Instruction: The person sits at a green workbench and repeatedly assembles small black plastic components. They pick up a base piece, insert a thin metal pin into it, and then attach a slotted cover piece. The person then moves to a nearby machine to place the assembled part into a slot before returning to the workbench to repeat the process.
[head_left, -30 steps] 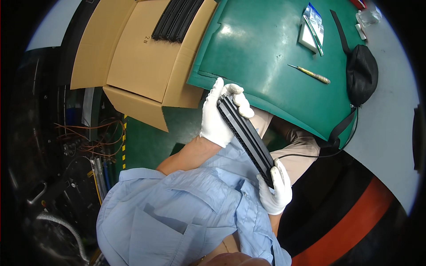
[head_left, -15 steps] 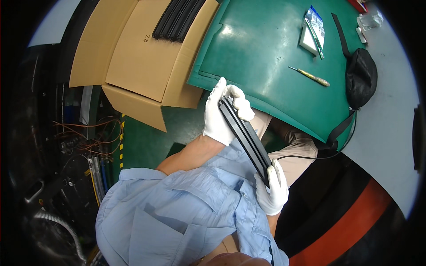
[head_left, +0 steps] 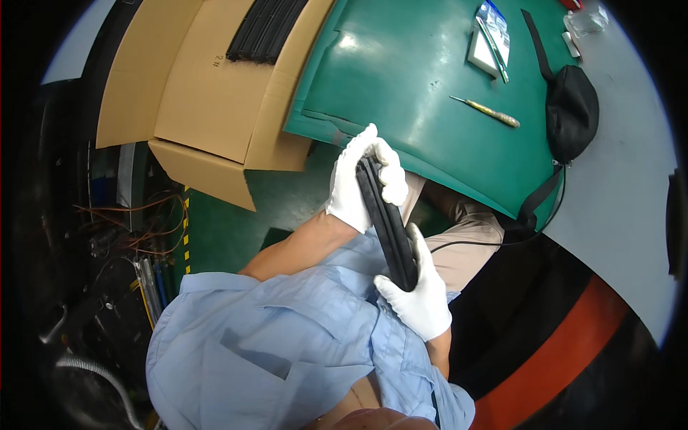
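Note:
A small bundle of long black ribbed strips slants in front of my body, its far end tilted toward the table. My left hand, in a white glove, wraps round the bundle's far end with the fingers curled over it. At the near end, my right hand, also gloved in white, cups the strips between thumb and fingers. More black strips of a similar look lie side by side in the cardboard box at the far left.
On the green-matted table lie a yellow-handled screwdriver, a white block with a green pen-like tool and a black pouch with a strap. A thin black cable crosses my leg. Copper-coloured wires hang at left.
My right hand has shifted up and left, its thumb now spread to the strips' other side. The bundle stands steeper. My left hand keeps its hold. The whole view has shifted slightly.

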